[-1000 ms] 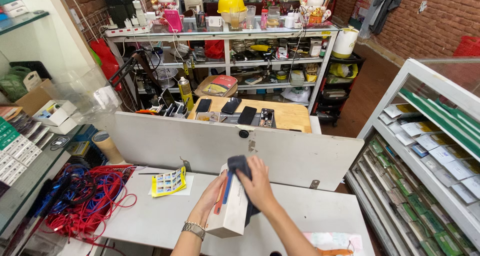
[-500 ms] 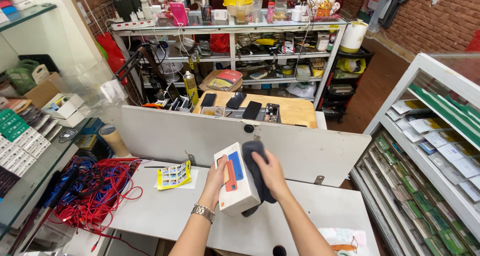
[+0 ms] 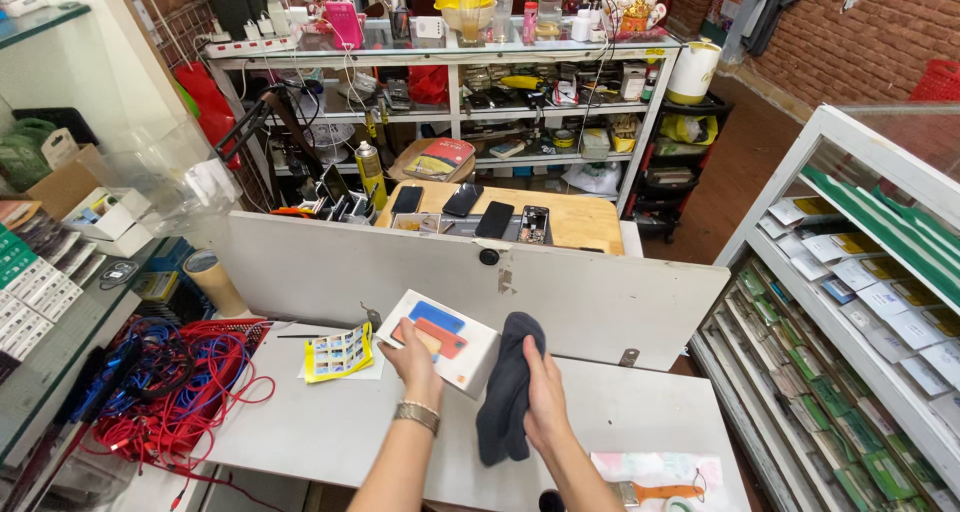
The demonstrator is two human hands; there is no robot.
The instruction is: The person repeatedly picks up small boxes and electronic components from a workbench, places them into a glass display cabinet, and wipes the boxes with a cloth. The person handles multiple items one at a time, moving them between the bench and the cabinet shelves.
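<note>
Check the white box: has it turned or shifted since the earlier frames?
Yes. The white box now lies flatter, its printed face up, nearer the yellow sheet on the table; the left hand holds it.

A white box point(image 3: 440, 343) with blue and orange phone pictures is tilted above the grey surface point(image 3: 330, 422), held in the left hand point(image 3: 415, 357). A yellow sticker sheet point(image 3: 338, 353) lies just left. Four dark-screened phones point(image 3: 470, 210) lie on the wooden table behind the partition.

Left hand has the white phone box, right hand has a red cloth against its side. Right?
Not quite: the cloth in the right hand is dark grey, not red, as the head view shows. The left hand does hold the white phone box, with the cloth against its side.
</note>
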